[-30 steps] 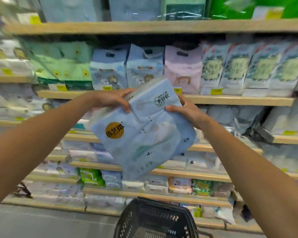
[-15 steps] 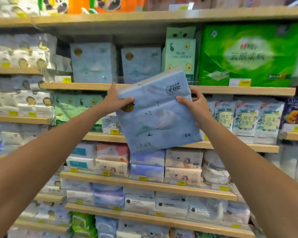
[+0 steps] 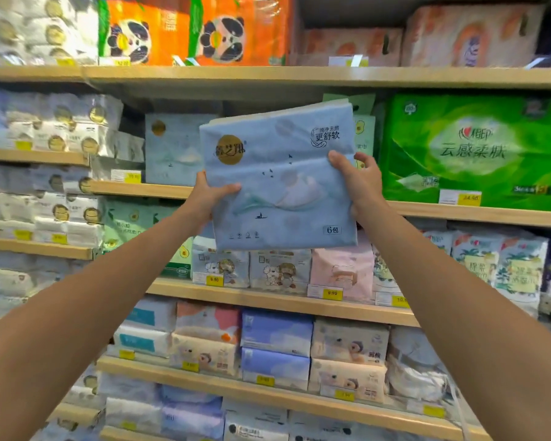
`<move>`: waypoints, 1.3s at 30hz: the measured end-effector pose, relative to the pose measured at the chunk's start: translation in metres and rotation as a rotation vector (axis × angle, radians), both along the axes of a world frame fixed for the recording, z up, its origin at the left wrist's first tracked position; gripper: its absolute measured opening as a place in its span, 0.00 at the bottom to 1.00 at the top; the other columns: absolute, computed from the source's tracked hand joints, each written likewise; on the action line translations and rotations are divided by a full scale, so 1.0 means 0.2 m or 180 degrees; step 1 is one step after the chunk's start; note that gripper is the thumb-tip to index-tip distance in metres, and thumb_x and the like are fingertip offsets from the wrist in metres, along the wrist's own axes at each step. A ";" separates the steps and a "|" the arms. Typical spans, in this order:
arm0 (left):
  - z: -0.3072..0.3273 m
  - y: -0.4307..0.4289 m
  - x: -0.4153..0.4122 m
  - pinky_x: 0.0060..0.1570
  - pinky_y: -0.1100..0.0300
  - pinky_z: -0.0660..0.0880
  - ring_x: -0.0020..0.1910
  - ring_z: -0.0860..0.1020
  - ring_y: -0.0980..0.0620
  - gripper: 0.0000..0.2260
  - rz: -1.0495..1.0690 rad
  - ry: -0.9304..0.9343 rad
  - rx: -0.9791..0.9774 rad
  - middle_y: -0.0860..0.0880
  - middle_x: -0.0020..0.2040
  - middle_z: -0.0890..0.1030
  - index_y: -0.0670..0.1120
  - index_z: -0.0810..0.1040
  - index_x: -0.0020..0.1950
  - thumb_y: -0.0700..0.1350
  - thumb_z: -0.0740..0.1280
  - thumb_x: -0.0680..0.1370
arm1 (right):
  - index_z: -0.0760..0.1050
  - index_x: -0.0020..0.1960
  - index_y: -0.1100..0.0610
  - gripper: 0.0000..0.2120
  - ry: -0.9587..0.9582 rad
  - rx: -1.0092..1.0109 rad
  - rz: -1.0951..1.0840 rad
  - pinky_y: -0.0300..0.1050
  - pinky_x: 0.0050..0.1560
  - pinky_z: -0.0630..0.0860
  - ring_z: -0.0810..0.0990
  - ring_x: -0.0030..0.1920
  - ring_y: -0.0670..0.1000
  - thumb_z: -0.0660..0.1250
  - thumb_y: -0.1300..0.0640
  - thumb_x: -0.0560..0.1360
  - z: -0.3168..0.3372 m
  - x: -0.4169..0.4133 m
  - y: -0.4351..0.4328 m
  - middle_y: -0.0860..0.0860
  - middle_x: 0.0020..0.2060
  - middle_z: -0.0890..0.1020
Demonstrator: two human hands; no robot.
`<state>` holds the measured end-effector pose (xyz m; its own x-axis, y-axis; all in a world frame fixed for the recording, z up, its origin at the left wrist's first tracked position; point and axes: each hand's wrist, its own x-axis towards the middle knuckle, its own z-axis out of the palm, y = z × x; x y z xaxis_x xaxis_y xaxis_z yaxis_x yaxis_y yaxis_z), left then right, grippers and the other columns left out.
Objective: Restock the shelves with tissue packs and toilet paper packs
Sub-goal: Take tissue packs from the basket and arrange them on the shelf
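A person's left hand (image 3: 212,198) and right hand (image 3: 360,183) grip a pale blue tissue pack (image 3: 283,192) by its side edges, holding it upright and slightly tilted in front of a wooden shelf (image 3: 147,190). A matching blue pack (image 3: 172,151) stands on that shelf just behind, near a large green pack (image 3: 471,151). Orange panda-print packs (image 3: 178,30) fill the shelf above; yellow price tags (image 3: 332,293) line the edges.

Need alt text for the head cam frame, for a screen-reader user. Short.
Two bare hands hold a light blue tissue pack up before stocked shelves, left hand on its left edge, right hand on its right. Behind it, a matching blue pack stands shelved, a large green pack further right.
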<state>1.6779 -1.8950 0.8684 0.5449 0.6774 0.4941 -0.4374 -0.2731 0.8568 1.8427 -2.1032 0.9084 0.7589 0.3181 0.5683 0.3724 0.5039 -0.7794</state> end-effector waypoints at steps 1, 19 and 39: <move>0.03 0.03 0.01 0.56 0.43 0.77 0.59 0.78 0.43 0.26 0.0030 -0.0032 0.0059 0.45 0.63 0.76 0.48 0.64 0.65 0.42 0.73 0.72 | 0.68 0.58 0.55 0.24 -0.0060 0.0007 0.0034 0.41 0.36 0.79 0.81 0.38 0.47 0.76 0.55 0.68 0.03 0.01 0.03 0.51 0.47 0.80; 0.55 0.73 0.26 0.63 0.47 0.73 0.63 0.74 0.49 0.34 0.0477 -0.0677 0.1106 0.48 0.65 0.73 0.50 0.59 0.70 0.42 0.75 0.71 | 0.71 0.64 0.50 0.23 -0.1117 -0.0180 -0.0110 0.35 0.43 0.80 0.81 0.48 0.44 0.72 0.62 0.72 0.42 0.24 0.65 0.43 0.50 0.80; 0.56 1.06 0.59 0.54 0.60 0.70 0.57 0.71 0.51 0.25 0.0383 0.0072 0.1231 0.47 0.59 0.68 0.47 0.54 0.59 0.39 0.70 0.75 | 0.70 0.65 0.56 0.23 -0.0998 -0.0188 -0.0761 0.39 0.48 0.78 0.79 0.51 0.48 0.69 0.67 0.72 0.36 0.47 1.01 0.49 0.53 0.80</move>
<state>1.7954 -1.6828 0.9800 0.4869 0.5036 0.7137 -0.3648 -0.6252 0.6900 1.9370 -1.9008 0.9804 0.6081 0.1926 0.7701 0.6982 0.3319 -0.6344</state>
